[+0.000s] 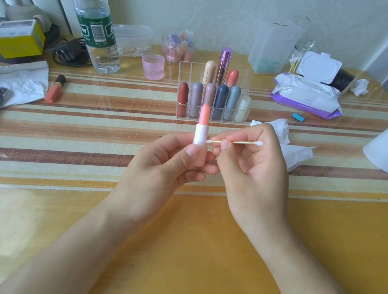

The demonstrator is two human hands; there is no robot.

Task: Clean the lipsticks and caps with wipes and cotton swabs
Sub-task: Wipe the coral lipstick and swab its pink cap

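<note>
The main risk, as we judge it, is to the bare pink stick of the lipstick [202, 121]. It is wound well out of its white collar, with no cap on. The swab [236, 141] works at the collar's lower right edge, just below it. If the tip skids upward, it could gouge or smear the soft stick. If we push too hard from the right, the sideways load could bend or snap it. Because the hold is low on the base, the top has little support against such a push. A dirty tip could also spread colour onto the white collar instead of lifting it off. A dropped lipstick would land stick-first on the striped surface [92, 134], or knock the rack [188, 72] of capped lipsticks standing just behind.

Our two hands meet above the surface, in front of the rack, with both forearms reaching in from below. The left hand [174, 161] is clamped on the lipstick's base, thumb in front and fingers curled behind, and it holds the lipstick upright. The right hand [256, 169] pinches the swab's shaft between thumb and forefinger, close to the working tip. The shaft lies nearly level, and its other cotton end sticks out to the right past the fingers. The remaining fingers curl loosely, palm toward us. The working tip touches the collar. A crumpled tissue [295, 153] lies just behind the right hand, and the wipes pack [304, 99] sits open further back.
</note>
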